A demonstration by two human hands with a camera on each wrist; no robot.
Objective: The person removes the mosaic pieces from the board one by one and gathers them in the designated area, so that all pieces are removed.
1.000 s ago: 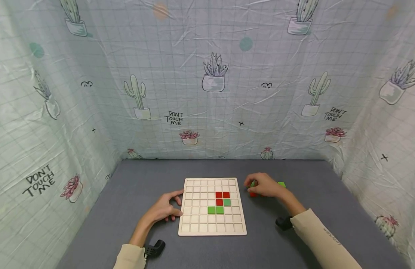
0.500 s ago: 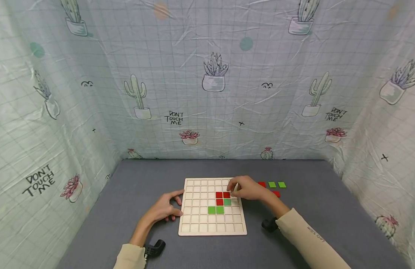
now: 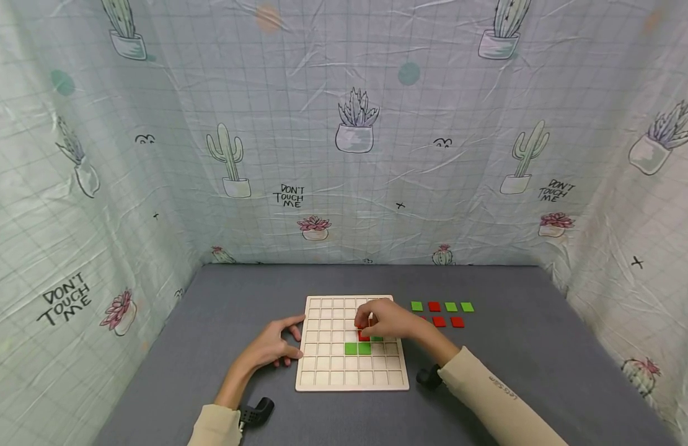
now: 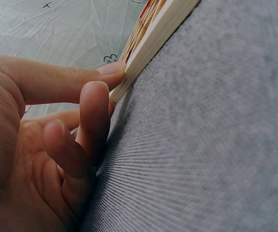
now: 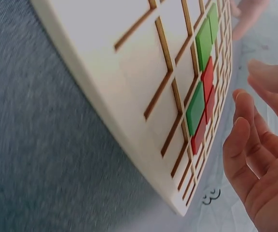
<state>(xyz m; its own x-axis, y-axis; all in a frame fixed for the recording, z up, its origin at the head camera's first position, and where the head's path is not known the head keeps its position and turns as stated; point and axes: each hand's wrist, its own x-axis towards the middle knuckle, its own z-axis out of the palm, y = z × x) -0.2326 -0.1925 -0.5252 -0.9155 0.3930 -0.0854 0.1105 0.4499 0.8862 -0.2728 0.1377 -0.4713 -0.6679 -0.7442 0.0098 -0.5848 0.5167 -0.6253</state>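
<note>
A square pale wooden grid board lies on the grey table. Set in its cells are red tiles and green tiles, including two green tiles side by side. My right hand is over the board, its fingertips at the red tiles and its hand covering part of them. In the right wrist view, thumb and fingers are bent and apart, with no tile visible between them. My left hand touches the board's left edge with thumb and forefinger; its other fingers curl loosely beside the wood.
Right of the board, loose green tiles and red tiles lie in two rows, partly hidden by the right forearm. A patterned cloth hangs behind the table and on both sides.
My right hand has moved left from the loose tiles, across the board's right edge, to the red tiles on the board. More loose tiles now show. The left hand stays put.
</note>
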